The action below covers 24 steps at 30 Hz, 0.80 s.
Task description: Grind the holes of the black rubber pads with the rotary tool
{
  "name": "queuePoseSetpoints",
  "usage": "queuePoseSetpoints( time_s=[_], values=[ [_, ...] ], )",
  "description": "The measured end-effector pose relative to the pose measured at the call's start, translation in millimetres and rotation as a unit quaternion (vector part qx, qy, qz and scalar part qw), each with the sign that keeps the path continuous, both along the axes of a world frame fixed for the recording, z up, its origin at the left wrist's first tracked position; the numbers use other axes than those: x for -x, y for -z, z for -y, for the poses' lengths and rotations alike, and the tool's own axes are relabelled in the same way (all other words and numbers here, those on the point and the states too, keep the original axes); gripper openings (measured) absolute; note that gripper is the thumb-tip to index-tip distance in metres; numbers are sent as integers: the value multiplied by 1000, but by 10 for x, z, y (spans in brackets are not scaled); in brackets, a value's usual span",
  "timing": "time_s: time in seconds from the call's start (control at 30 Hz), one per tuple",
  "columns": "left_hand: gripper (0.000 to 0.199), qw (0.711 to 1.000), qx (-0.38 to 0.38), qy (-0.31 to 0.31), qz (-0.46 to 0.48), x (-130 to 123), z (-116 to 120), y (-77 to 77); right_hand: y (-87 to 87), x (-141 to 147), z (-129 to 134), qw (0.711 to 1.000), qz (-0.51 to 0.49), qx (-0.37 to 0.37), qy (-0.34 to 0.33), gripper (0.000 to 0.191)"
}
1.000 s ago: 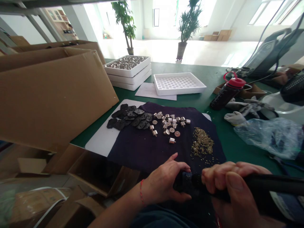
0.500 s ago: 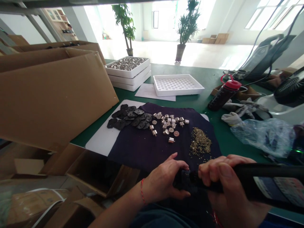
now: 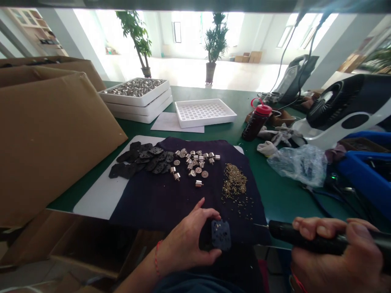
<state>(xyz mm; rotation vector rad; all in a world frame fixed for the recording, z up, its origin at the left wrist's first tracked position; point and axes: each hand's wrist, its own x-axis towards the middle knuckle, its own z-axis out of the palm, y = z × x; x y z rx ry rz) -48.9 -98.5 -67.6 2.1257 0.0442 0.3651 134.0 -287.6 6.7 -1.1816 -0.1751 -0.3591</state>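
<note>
Near the front edge of the cloth, my left hand (image 3: 186, 238) grips a small black plate (image 3: 221, 235) with holes between thumb and fingers. A few brassy spots show on the plate's face; what lies beneath it is hidden. My right hand (image 3: 339, 248) is wrapped round a black electric screwdriver (image 3: 284, 231), its thin bit pointing left, apart from the plate. Beyond my hands lie a heap of small brass-coloured screws (image 3: 234, 181), several silver motors (image 3: 198, 184) and a pile of black plates (image 3: 155, 158) on the dark cloth (image 3: 146, 203).
A large cardboard box (image 3: 55, 134) stands at the left. Stacked white trays (image 3: 137, 110) hold more motors, beside another white tray (image 3: 206, 122). At the right are a red-capped bottle (image 3: 257, 122), gloves (image 3: 281, 136), a plastic bag (image 3: 301, 165), a fan (image 3: 339, 101) and a blue bin (image 3: 363, 183).
My right hand has drawn the screwdriver away to the right, off the plate. The plate in my left hand now shows its face. The view has swung to the right.
</note>
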Motion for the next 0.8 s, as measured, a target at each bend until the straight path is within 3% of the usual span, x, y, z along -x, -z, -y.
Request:
queuePoseSetpoints(
  time_s=[0.1,0.8],
  values=[
    [74,1000,-4,-4,-9,14,-5,-15,-58,74,-123,999,-7,-7,52,18],
    [78,1000,-9,-5,-2,22,4,-3,-72,68,-249,998,15,3,54,15]
  ],
)
